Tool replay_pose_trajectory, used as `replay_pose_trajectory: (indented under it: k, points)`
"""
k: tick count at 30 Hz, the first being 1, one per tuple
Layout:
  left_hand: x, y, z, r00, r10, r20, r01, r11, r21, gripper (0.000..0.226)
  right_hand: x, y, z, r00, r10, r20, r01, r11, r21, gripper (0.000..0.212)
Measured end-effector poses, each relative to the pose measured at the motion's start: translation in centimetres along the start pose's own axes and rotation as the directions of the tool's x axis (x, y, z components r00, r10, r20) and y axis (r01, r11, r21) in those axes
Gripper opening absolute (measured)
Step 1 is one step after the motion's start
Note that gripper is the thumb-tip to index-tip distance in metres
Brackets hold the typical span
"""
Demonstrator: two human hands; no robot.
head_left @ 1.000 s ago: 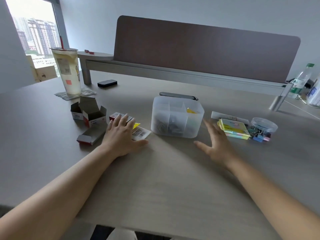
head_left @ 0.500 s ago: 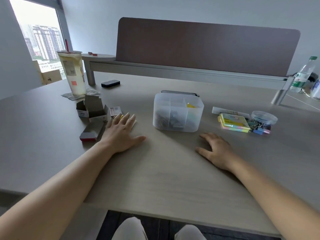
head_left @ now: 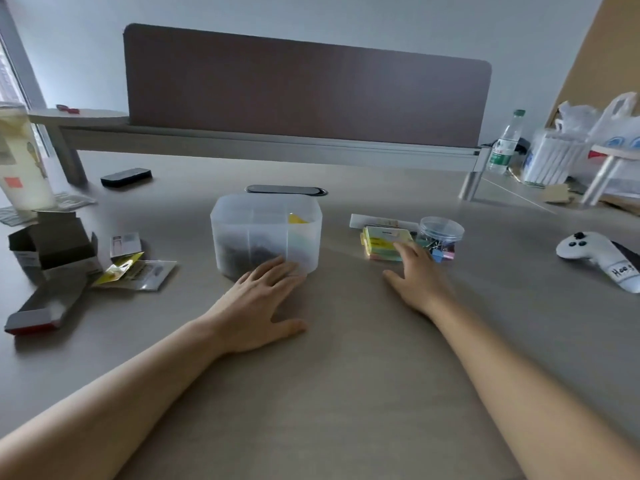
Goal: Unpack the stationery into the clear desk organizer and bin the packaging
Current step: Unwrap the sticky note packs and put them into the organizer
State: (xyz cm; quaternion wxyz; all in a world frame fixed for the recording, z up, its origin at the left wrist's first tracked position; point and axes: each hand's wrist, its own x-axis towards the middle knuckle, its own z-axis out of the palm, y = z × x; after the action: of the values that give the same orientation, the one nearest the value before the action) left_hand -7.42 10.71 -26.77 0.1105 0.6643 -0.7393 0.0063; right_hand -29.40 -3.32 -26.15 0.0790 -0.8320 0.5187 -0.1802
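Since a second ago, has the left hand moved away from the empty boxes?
Yes. The left hand has moved right, off the packaging, and now lies flat with fingertips at the clear organizer.

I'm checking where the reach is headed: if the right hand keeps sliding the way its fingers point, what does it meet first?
The right hand already has its fingertips at the near edge of the sticky note pack, so that comes first. The clear jar of binder clips sits just beyond it, to the right.

Both forearms outstretched, left hand (head_left: 258,308) and right hand (head_left: 417,280) flat, fingers extended
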Motion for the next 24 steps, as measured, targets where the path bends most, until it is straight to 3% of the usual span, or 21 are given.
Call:
replay_pose_trajectory:
  k: [5, 9, 16, 18, 20, 24]
  points:
    - [0.5, -0.1, 0.0, 0.993, -0.055, 0.107, 0.062, 0.996, -0.062, 0.106, 2.2, 0.1, 0.3, 1.0, -0.005, 0.007, 0.005, 1.0, -0.018, 0.059]
    - [0.5, 0.0, -0.1, 0.991, -0.068, 0.112, 0.076, 0.995, -0.07, 0.106, 2.3, 0.0, 0.3, 0.996, 0.015, -0.093, -0.01, 0.999, 0.053, 0.051]
    - [0.3, 0.1, -0.1, 0.993, -0.075, 0.096, 0.085, 0.991, -0.107, 0.107, 0.7, -0.1, 0.1, 0.968, -0.13, -0.216, 0.126, 0.992, -0.031, 0.037]
    - [0.2, 0.2, -0.2, 0.994, -0.079, 0.072, 0.088, 0.988, -0.128, 0.107, -0.1, -0.4, -0.2, 0.934, -0.173, -0.311, 0.207, 0.975, 0.08, 0.032]
    - [0.0, 0.2, -0.1, 0.996, -0.084, 0.038, 0.089, 0.978, -0.189, 0.107, -1.2, -1.2, -0.6, 0.907, -0.141, -0.397, 0.278, 0.909, 0.312, 0.03]
    - [0.0, 0.4, -0.5, 0.986, -0.159, -0.053, 0.117, 0.882, -0.457, 0.105, -3.0, -3.3, -1.3, 0.919, -0.034, -0.393, 0.317, 0.656, 0.685, 0.026]
